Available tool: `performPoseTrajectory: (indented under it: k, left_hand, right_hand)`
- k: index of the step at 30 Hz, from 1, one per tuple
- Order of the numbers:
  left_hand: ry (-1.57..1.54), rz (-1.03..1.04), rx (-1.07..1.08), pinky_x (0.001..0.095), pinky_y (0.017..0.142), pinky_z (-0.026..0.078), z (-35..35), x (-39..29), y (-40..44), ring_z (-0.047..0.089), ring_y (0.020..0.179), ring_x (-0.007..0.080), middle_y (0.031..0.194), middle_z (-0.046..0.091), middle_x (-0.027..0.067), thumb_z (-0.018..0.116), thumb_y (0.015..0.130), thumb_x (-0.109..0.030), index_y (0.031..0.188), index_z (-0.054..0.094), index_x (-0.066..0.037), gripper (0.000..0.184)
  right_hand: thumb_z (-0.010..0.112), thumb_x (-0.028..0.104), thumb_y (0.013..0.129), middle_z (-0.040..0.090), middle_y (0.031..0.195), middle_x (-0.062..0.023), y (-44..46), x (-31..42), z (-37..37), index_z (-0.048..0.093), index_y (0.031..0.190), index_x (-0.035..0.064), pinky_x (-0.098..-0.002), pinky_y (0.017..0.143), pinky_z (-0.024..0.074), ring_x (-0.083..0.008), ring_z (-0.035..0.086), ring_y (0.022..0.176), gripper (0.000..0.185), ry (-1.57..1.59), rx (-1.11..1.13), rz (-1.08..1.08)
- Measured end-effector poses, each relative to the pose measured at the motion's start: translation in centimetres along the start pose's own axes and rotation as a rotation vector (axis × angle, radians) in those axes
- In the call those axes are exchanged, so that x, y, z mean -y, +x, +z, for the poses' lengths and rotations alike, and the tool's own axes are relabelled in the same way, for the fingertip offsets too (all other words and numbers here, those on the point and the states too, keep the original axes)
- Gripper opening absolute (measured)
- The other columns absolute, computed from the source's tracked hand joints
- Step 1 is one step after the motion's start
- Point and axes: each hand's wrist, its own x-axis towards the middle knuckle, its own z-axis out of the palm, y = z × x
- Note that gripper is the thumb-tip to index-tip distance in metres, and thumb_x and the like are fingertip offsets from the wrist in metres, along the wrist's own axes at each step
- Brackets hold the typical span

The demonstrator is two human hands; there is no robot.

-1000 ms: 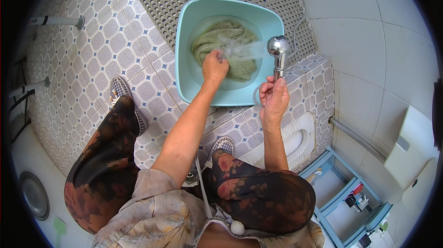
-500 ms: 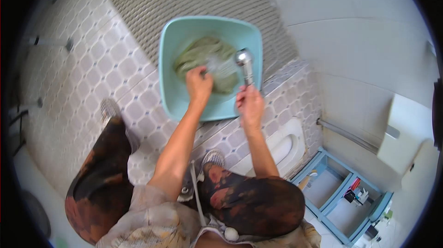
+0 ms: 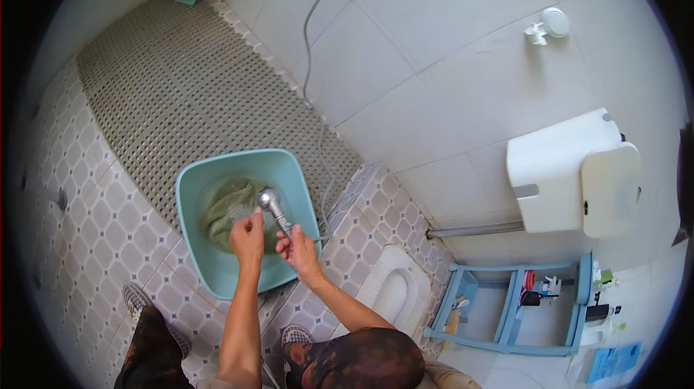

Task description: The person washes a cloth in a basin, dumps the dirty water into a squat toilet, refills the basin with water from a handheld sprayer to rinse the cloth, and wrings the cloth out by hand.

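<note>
A light blue basin (image 3: 189, 204) stands partly on a grey perforated mat and partly on tiles. Inside it a green cloth (image 3: 220, 210) lies in water. My right hand (image 3: 300, 253) is closed round the handle of a chrome shower head (image 3: 269, 199), which points into the basin over the cloth. Beside the shower head, my left hand (image 3: 247, 238) is over the cloth's near edge with its fingers drawn together; whether they pinch anything is too small to tell. A grey hose (image 3: 309, 49) runs down the wall to the mat.
The perforated mat (image 3: 166, 85) covers the floor beyond the basin. A squat toilet (image 3: 394, 289) is at the near right. Farther right are a blue shelf rack (image 3: 510, 306) with small items, a horizontal pipe (image 3: 477, 230) and a white wall-mounted box (image 3: 553, 172).
The view has swung up and to the right, so the basin now appears lower left and more wall shows. The shower head is now closer to my left hand.
</note>
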Motion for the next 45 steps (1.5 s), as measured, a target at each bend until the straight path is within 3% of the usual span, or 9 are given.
performPoseTrajectory:
  k: [6,10,16,21,31,34,38,42,45]
  left_hand:
    - [-0.064,-0.153,0.304,0.0324,0.049,0.044,0.3,-2.4,-1.8,0.056,0.047,0.0165,0.052,0.059,0.0074,0.067,0.084,-0.043,0.065,0.064,0.001,0.048]
    - [-0.021,-0.148,0.323,0.0323,0.047,0.045,0.8,-1.6,-1.8,0.056,0.043,0.0173,0.050,0.059,0.0082,0.067,0.083,-0.040,0.064,0.064,0.001,0.046]
    - [0.083,-0.092,0.167,0.0386,0.056,0.047,0.8,-0.4,-1.5,0.060,0.052,0.0252,0.056,0.062,0.0142,0.067,0.080,-0.044,0.067,0.065,0.002,0.048]
    - [0.090,-0.138,0.045,0.0429,0.065,0.048,0.1,-0.1,-1.2,0.063,0.063,0.0340,0.065,0.063,0.0192,0.065,0.078,-0.045,0.071,0.066,0.002,0.048]
    - [0.156,-0.143,0.007,0.0464,0.071,0.047,-0.5,0.4,-0.2,0.063,0.072,0.0397,0.070,0.065,0.0212,0.063,0.077,-0.044,0.075,0.068,0.001,0.046]
    - [0.173,-0.155,0.035,0.0466,0.071,0.047,-0.6,0.3,-0.2,0.063,0.072,0.0400,0.071,0.065,0.0214,0.063,0.077,-0.044,0.075,0.068,0.001,0.045]
    - [0.174,-0.188,0.041,0.0468,0.070,0.047,-0.5,0.9,0.1,0.063,0.072,0.0401,0.071,0.065,0.0213,0.063,0.077,-0.043,0.075,0.068,0.001,0.044]
    - [0.164,-0.208,0.055,0.0471,0.069,0.047,-0.6,0.6,0.4,0.063,0.071,0.0403,0.070,0.065,0.0210,0.063,0.077,-0.042,0.075,0.067,0.001,0.044]
    - [0.168,-0.243,0.084,0.0472,0.068,0.047,-0.6,1.0,0.9,0.063,0.070,0.0403,0.069,0.065,0.0211,0.063,0.077,-0.042,0.074,0.067,0.001,0.044]
  right_hand:
    - [0.026,0.060,0.099,0.050,0.056,0.0005,0.3,-0.3,0.9,0.055,0.068,0.0086,-0.0254,0.045,0.0330,-0.0097,0.046,0.050,0.067,-0.390,-0.099,-0.101]
    - [0.027,0.055,0.100,0.054,0.054,-0.0048,0.8,-1.0,0.9,0.058,0.067,0.0021,-0.0319,0.052,0.0413,-0.0157,0.054,0.054,0.070,-0.468,-0.113,-0.108]
    - [0.034,0.052,0.100,0.063,0.069,-0.0102,-0.1,1.1,1.6,0.064,0.087,0.0019,-0.0349,0.060,0.0471,-0.0228,0.062,0.064,0.059,-0.610,-0.065,-0.119]
    - [0.038,0.047,0.100,0.067,0.094,-0.0170,0.1,2.8,0.9,0.062,0.110,0.0035,-0.0399,0.079,0.0490,-0.0320,0.065,0.091,0.051,-0.946,0.029,-0.311]
    - [0.047,0.031,0.095,0.066,0.100,-0.0240,4.5,23.0,4.4,0.062,0.108,-0.0022,-0.0471,0.084,0.0468,-0.0412,0.060,0.094,0.039,-1.270,0.020,-0.911]
    - [0.048,0.027,0.094,0.065,0.101,-0.0247,9.9,30.5,6.0,0.062,0.110,-0.0024,-0.0485,0.085,0.0470,-0.0420,0.061,0.094,0.036,-1.328,-0.209,-0.916]
    - [0.054,0.026,0.091,0.064,0.112,-0.0179,16.0,41.5,8.7,0.059,0.116,-0.0001,-0.0478,0.094,0.0416,-0.0399,0.055,0.104,0.037,-1.461,-0.340,-1.288]
    - [0.054,0.020,0.089,0.039,0.143,-0.0124,18.2,48.3,12.1,0.041,0.134,0.0034,-0.0557,0.099,0.0323,-0.0410,0.036,0.124,0.050,-1.869,-0.707,-1.524]
    - [0.048,0.015,0.088,0.030,0.151,-0.0081,19.8,52.7,14.0,0.032,0.143,0.0062,-0.0544,0.102,0.0308,-0.0404,0.027,0.134,0.058,-2.129,-0.880,-1.464]
